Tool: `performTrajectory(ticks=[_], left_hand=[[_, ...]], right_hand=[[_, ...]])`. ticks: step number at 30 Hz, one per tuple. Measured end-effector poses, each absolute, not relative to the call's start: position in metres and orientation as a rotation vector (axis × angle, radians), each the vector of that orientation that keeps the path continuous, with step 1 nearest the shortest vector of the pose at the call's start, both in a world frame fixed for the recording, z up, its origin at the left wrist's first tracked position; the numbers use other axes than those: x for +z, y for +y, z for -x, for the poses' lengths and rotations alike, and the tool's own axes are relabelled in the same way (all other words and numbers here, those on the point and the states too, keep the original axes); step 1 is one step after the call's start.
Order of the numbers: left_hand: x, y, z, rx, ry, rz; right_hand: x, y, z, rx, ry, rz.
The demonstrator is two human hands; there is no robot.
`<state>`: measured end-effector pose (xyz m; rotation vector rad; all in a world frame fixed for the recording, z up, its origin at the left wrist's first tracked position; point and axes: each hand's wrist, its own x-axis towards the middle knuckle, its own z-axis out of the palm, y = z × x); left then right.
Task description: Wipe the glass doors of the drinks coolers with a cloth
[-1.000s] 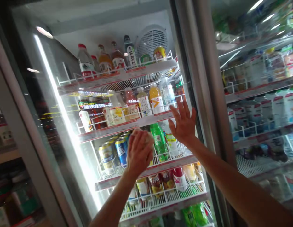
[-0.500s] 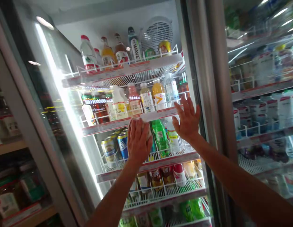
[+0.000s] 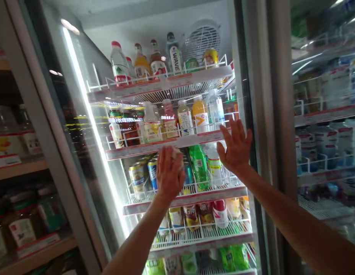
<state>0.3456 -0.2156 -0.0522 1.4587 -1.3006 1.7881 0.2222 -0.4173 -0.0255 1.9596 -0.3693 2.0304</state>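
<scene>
My left hand [image 3: 169,175] is pressed to the glass door of a lit drinks fridge, its fingers closed over a pale, crumpled cloth [image 3: 179,156]. Most of the cloth is hidden under the palm. To the right, my right hand [image 3: 236,149] lies against the same glass with its fingers spread and holds nothing. Behind the glass, between the hands, a green bottle [image 3: 199,166] leans on a wire shelf. Beer cans [image 3: 137,177] stand to the left of my left hand. An orange drink bottle [image 3: 200,116] is on the shelf above.
A metal door frame [image 3: 276,114] rises right of my right hand. Beyond it, a second fridge holds packed drinks [image 3: 326,145], blurred. On the left, wooden shelves [image 3: 51,244] carry jars [image 3: 23,221]. Light reflections streak the glass.
The view has turned slightly, so the fridge appears farther right. Against the shelves behind, my left hand with the cloth sits slightly lower and farther left. My right hand stays spread on the glass.
</scene>
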Motion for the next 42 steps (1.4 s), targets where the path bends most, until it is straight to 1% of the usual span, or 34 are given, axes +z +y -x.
performTrajectory(ticks=[2, 3, 5, 8, 10, 11, 14, 16, 18, 19, 21, 24, 26, 27, 29, 33, 35, 37, 39, 42], left_hand=[[-0.058, -0.215, -0.343, 1.795, -1.44, -1.482], [-0.058, -0.205, -0.349, 1.804, -1.419, -1.498], [-0.054, -0.173, -0.37, 1.821, -1.209, -1.518], [-0.04, -0.13, -0.405, 1.73, -0.676, -1.502], [-0.034, -0.127, -0.411, 1.715, -0.491, -1.457], [-0.035, -0.134, -0.407, 1.727, -0.495, -1.451], [-0.053, -0.18, -0.372, 1.759, -0.837, -1.48], [-0.072, -0.208, -0.348, 1.761, -1.259, -1.485], [-0.087, -0.213, -0.34, 1.723, -1.537, -1.533], [-0.091, -0.205, -0.343, 1.727, -1.558, -1.556], [-0.091, -0.174, -0.363, 1.775, -1.365, -1.586], [-0.078, -0.126, -0.401, 1.763, -0.782, -1.568], [-0.072, -0.119, -0.408, 1.723, -0.551, -1.537], [-0.073, -0.124, -0.404, 1.719, -0.544, -1.526], [-0.082, -0.149, -0.384, 1.732, -0.747, -1.539], [-0.115, -0.189, -0.348, 1.701, -1.463, -1.589], [-0.126, -0.176, -0.353, 1.698, -1.525, -1.617], [-0.128, -0.145, -0.374, 1.751, -1.307, -1.631], [-0.123, -0.114, -0.398, 1.808, -0.978, -1.632], [-0.119, -0.101, -0.41, 1.737, -0.566, -1.59]], right_hand=[[-0.026, -0.418, -0.222, 2.039, -0.356, -1.955], [-0.026, -0.419, -0.222, 2.041, -0.353, -1.953], [-0.026, -0.418, -0.222, 2.04, -0.355, -1.953], [-0.025, -0.415, -0.222, 2.028, -0.376, -1.964], [-0.025, -0.414, -0.222, 2.027, -0.394, -1.963], [-0.025, -0.414, -0.222, 2.03, -0.397, -1.959], [-0.025, -0.415, -0.222, 2.034, -0.378, -1.946], [-0.025, -0.417, -0.222, 2.04, -0.353, -1.937], [-0.026, -0.418, -0.222, 2.049, -0.343, -1.938], [-0.026, -0.419, -0.222, 2.054, -0.343, -1.943], [-0.026, -0.419, -0.223, 2.054, -0.348, -1.958], [-0.026, -0.418, -0.223, 2.042, -0.351, -1.968], [-0.026, -0.417, -0.223, 2.039, -0.36, -1.966], [-0.026, -0.417, -0.223, 2.038, -0.369, -1.97], [-0.027, -0.418, -0.222, 2.036, -0.384, -1.987], [-0.029, -0.421, -0.222, 2.051, -0.345, -1.953], [-0.029, -0.422, -0.222, 2.051, -0.333, -1.932], [-0.03, -0.421, -0.222, 2.036, -0.348, -1.943], [-0.03, -0.419, -0.221, 2.022, -0.363, -1.96], [-0.03, -0.418, -0.221, 2.015, -0.379, -1.971]])
